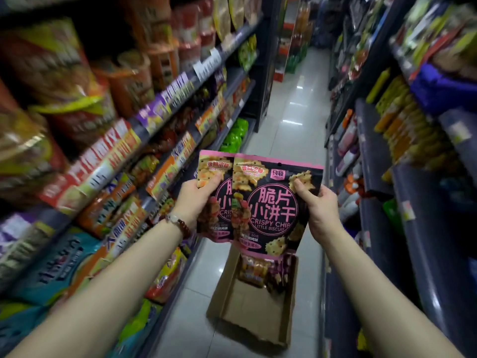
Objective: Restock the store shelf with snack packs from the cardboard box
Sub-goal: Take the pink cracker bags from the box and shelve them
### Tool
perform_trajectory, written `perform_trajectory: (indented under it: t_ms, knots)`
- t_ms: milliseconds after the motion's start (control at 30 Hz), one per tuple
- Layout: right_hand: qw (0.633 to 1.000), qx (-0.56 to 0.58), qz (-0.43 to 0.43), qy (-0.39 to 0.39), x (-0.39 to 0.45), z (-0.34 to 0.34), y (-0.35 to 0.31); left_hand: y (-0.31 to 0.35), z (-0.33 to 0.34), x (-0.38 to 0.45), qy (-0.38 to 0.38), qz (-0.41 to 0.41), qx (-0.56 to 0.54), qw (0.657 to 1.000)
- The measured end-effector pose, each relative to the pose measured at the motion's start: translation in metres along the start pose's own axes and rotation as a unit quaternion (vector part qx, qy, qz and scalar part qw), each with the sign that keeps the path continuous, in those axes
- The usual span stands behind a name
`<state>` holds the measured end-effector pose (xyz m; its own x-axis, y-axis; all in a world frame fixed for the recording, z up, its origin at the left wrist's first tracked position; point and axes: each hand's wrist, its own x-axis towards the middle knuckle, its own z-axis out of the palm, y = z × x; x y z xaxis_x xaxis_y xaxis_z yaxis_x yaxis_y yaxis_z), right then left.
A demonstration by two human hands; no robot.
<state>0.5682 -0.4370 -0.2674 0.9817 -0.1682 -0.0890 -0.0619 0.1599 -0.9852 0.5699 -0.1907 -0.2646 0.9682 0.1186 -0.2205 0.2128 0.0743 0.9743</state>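
While two packs are up in the air over the box (227, 288), keep them apart. Left hand (196, 200) pinches the back pack (209, 166) with thumb on the front, other fingers hidden behind. Right hand (321, 208) pinches the front pack (273, 200) the same way, near its top corner. Front pack covers part of the back one. More packs (260, 272) lie down in the box on the floor. Turn to the left shelf (144, 130), find the right gap, slide in one pack at a time, standing up, picture facing out. Hold firm, not tight, so nothing inside breaks.
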Motion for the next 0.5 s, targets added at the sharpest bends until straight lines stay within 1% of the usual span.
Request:
perform_trajectory:
  t_ms: [100,233,367,500]
  knots:
    - [0.999,0.002,-0.018,-0.044,-0.004,0.025,-0.067,0.068,-0.011,-0.023,0.036,0.038,0.011,0.999]
    - [0.993,0.004,-0.051,-0.111,-0.013,0.056,-0.140,0.135,-0.029,-0.058,0.077,0.079,0.006,0.994]
    - [0.982,0.015,-0.079,-0.172,-0.029,0.082,-0.195,0.183,-0.042,-0.110,0.141,0.115,0.005,0.983]
    - [0.965,0.015,-0.104,-0.242,-0.052,0.107,-0.233,0.217,-0.062,-0.170,0.197,0.153,0.009,0.969]
